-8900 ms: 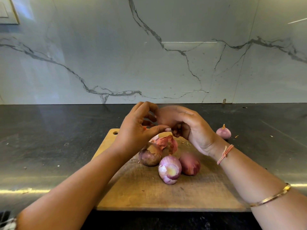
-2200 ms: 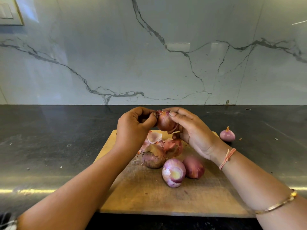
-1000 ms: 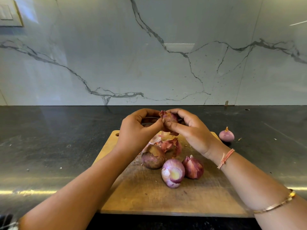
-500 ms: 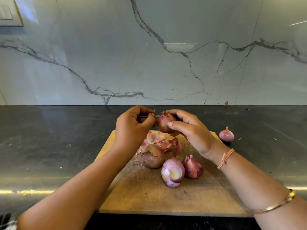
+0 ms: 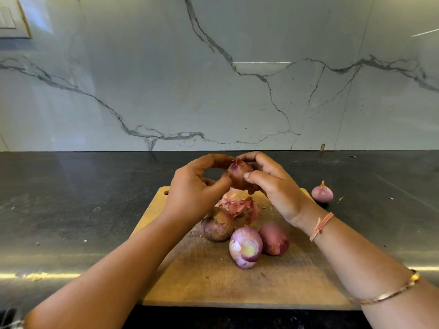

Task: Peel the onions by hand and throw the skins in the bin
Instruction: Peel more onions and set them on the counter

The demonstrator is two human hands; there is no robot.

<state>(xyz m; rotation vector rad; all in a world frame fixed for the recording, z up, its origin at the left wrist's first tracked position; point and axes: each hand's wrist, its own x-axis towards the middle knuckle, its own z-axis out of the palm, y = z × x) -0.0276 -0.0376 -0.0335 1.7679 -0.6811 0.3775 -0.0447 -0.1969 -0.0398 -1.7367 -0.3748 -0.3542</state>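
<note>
I am holding one onion [image 5: 238, 175] above the far end of the cutting board [image 5: 213, 286], mid-peel by my judgement, with dry skin clinging to it. My right hand [image 5: 273, 186] is cupping it, fingers curled round, while my left hand [image 5: 192, 193] is pinching its side. I judge a firm tug is coming next. Loose skins [image 5: 242, 206] are lying on the board beneath.

The left hand [image 5: 190, 193] has slid its thumb from the onion [image 5: 238, 174] tip down its side.
</note>
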